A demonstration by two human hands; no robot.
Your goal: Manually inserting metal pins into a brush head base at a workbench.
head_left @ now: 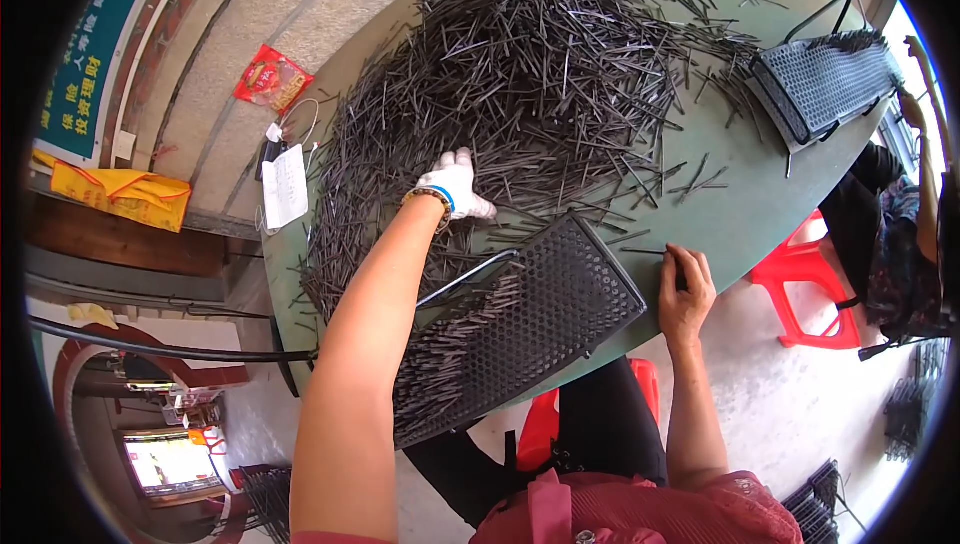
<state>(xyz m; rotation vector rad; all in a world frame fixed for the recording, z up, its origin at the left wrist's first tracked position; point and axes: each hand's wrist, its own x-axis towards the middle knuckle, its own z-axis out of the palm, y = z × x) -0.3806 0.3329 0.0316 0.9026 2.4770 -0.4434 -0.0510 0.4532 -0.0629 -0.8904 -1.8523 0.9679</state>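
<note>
Hundreds of dark, thin sticks: one loose pile of sticks (540, 54) across the far and left parts of the green table (725, 194), strays out to the right. Gloved left hand (455, 186) at the pile's near side, thumb spread well away from the fingers; whether anything lies under the palm, cannot tell. Bare right hand (686, 294) by the table's near edge, thumb and finger pressed together at the tip, seemingly pinching one single stick (643, 250) by its right end, the rest pointing left.

Between the hands, nearer: black perforated rack (570, 289), sticks crowded in its left part, bare holes to the right. Bent metal rod (467, 281) along its far side.

Handling, judged by eye: each stick very light, straight, fairly stiff; possibly brittle if bent. Surface looks smooth, so likely to roll or slide. Crossed in the heap, neighbours may drag along. Best hold: fingertip pinch close to one end, light pressure, length in line with a hole.
</note>
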